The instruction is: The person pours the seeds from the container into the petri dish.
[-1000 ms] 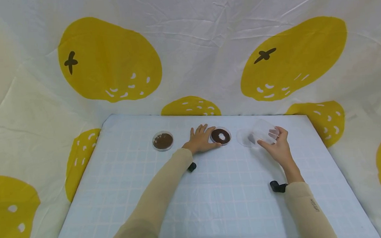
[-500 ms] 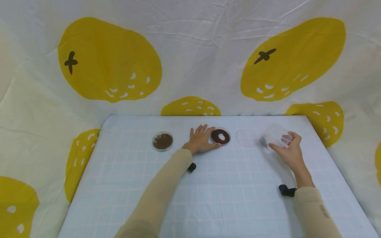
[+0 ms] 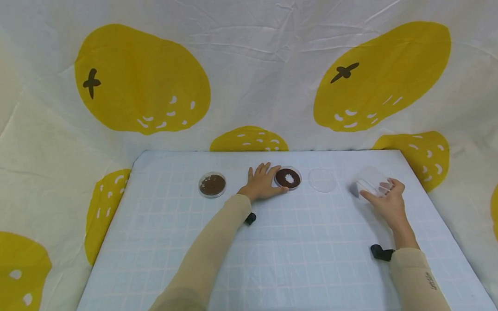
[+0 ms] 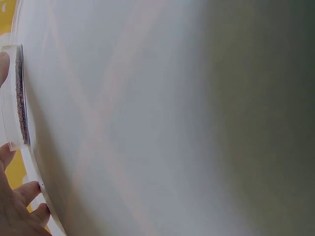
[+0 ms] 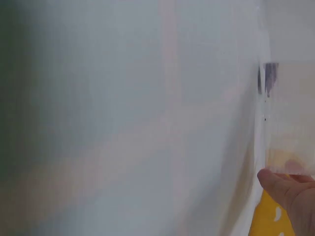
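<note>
In the head view my left hand spans a round petri dish of dark brown grains with a white patch in the middle, thumb and forefinger on opposite sides of its rim. The left wrist view shows that dish edge-on, its other fingers spread on the cloth. My right hand grips a clear plastic container low over the table at the right. Seen from the right wrist, thumb and fingers hold the near edge of this container; a dark purplish patch shows at its far corner.
Another petri dish with brown grains and paler bits lies left of my left hand. A clear round lid or dish lies between the two hands. A patterned curtain rises behind the checked tablecloth.
My right hand has moved right and slightly toward me with the clear container, away from the clear round piece, which now shows whole. The left hand and both filled dishes stayed still.
</note>
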`<state>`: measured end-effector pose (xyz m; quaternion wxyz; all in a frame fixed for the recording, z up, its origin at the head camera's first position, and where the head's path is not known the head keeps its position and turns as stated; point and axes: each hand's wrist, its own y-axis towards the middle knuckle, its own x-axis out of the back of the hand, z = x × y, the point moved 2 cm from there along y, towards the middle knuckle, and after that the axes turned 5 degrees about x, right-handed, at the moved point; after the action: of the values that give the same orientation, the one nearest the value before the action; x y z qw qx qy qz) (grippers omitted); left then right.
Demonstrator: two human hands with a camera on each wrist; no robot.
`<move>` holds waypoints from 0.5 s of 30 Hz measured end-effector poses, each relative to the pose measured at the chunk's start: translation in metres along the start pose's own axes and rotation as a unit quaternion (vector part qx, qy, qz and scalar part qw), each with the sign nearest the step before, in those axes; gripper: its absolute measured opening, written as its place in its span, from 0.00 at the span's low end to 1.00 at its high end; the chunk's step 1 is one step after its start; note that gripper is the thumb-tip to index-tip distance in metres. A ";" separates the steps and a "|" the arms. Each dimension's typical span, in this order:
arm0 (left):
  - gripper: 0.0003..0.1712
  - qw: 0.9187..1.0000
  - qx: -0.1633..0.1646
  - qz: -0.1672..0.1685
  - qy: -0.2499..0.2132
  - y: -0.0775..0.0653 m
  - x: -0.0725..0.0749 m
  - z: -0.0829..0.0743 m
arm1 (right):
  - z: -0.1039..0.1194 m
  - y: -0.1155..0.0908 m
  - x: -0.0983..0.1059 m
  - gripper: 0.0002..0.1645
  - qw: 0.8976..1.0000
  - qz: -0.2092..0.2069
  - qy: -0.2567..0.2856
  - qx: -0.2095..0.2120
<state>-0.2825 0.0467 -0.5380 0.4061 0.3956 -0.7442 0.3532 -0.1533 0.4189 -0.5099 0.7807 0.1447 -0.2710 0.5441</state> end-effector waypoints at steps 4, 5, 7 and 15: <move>0.54 1.000 -0.007 -0.004 0.002 -0.002 0.001 0.000 | -0.003 -0.001 0.002 0.67 1.000 0.005 0.002 -0.012; 0.54 1.000 -0.008 -0.004 0.001 -0.002 0.002 0.000 | -0.003 0.000 0.002 0.68 1.000 0.007 0.003 -0.016; 0.54 1.000 -0.008 -0.003 0.001 -0.002 0.002 0.000 | -0.005 0.000 0.003 0.68 1.000 0.011 0.004 -0.023; 0.54 1.000 -0.002 -0.001 0.006 0.000 0.000 0.001 | -0.009 0.000 0.002 0.70 1.000 0.013 0.018 -0.019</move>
<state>-0.2826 0.0459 -0.5380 0.4118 0.3933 -0.7422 0.3533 -0.1508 0.4252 -0.5158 0.7810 0.1171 -0.2690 0.5513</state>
